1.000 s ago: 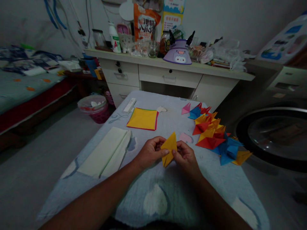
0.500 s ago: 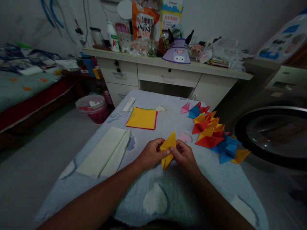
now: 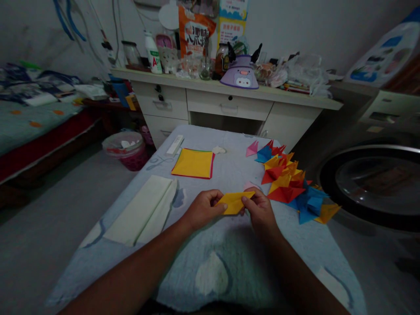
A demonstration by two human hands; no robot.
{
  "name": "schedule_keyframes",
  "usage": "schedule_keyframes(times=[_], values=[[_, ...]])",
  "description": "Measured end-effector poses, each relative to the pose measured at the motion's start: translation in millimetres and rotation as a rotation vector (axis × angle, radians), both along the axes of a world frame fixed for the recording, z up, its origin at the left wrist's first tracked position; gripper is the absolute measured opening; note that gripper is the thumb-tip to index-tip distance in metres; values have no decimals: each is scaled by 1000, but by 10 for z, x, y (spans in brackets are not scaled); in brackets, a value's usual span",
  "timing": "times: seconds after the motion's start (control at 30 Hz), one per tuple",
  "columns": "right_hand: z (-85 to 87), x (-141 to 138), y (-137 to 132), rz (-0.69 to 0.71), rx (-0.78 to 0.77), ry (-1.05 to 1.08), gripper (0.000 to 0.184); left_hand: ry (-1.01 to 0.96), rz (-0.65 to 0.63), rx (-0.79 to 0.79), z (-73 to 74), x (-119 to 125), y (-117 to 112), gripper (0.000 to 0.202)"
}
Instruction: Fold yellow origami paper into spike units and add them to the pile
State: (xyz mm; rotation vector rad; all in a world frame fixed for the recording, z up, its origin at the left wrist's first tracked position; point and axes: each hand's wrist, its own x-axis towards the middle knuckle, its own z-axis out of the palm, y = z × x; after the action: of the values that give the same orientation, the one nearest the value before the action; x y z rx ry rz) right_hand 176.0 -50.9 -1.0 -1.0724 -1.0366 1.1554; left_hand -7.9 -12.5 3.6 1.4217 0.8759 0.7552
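A folded piece of yellow origami paper (image 3: 234, 203) is held over the near middle of the cloth-covered table (image 3: 183, 271), lying crosswise between my hands. My left hand (image 3: 206, 207) pinches its left end, thumb on top. At its right end my right hand (image 3: 260, 207) is closed on it, with the thumb pressing the upper face and the other fingers partly hidden beneath. Beyond my hands lies a stack of square paper sheets (image 3: 193, 163), yellow on top with red edges below. Several folded paper cranes (image 3: 285, 177) in red, yellow, blue and pink crowd the table's right side.
A pale folded cloth or paper (image 3: 144, 208) lies on the left, with a small white box (image 3: 175, 145) farther back. Behind the table stands a white cabinet (image 3: 226, 109) topped with jars and bags. A washing machine (image 3: 377, 183) is at right, a pink bin (image 3: 131, 153) at left.
The yellow folded paper has turned from standing lengthwise to lying crosswise. My right hand has shifted slightly right, and both hands still hold the paper.
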Motion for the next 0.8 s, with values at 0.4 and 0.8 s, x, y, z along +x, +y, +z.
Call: schedule_keyframes(times=[0.4,0.8], values=[[-26,5,11,141,-154,-91,24,-363,298,-119,150,-97,115,56],[-22,-117,-12,238,-124,-55,28,-450,198,-253,68,123,-33,32]])
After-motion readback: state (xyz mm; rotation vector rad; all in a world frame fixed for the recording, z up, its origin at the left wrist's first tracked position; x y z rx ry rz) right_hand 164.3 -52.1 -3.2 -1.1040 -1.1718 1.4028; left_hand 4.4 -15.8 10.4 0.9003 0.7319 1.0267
